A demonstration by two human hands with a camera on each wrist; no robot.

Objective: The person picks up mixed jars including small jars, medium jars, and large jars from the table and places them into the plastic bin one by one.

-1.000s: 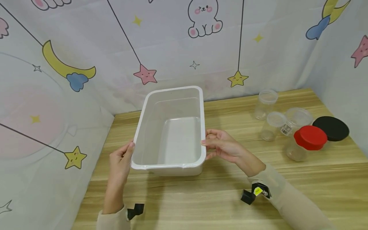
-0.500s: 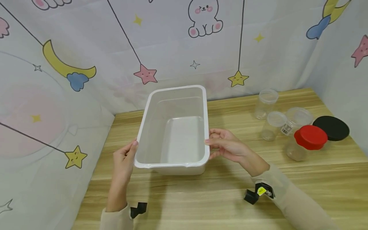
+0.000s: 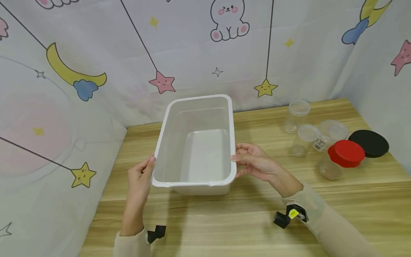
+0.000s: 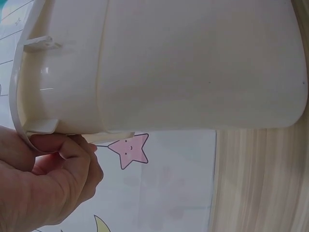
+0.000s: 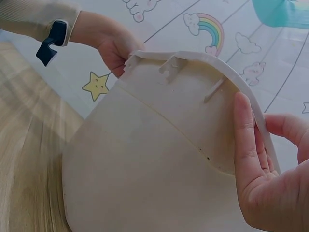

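Observation:
Between my two hands is a white rectangular plastic tub (image 3: 205,153), its open top facing up and toward me, with nothing inside. My left hand (image 3: 140,178) pinches the rim at the tub's left side, thumb on top and curled fingers beneath. In the left wrist view those fingers (image 4: 72,159) are bent under the lip, beside the tub's outer wall (image 4: 193,67). My right hand (image 3: 255,162) grips the right rim, thumb over the edge. The right wrist view shows a finger (image 5: 245,135) lying along the outer wall under the rim. Whether the tub's base touches the table is unclear.
On the wooden table (image 3: 208,228), toward the right, stand several clear plastic jars, including a tall one (image 3: 297,116), a small one (image 3: 305,141) and one with a red lid (image 3: 346,153). A black lid (image 3: 369,143) is beside them. A patterned white curtain (image 3: 192,46) closes the back.
Both hands and the tub have shifted slightly to the right, mostly in the first half second. The grip on the rim is the same, and the jars have stayed put.

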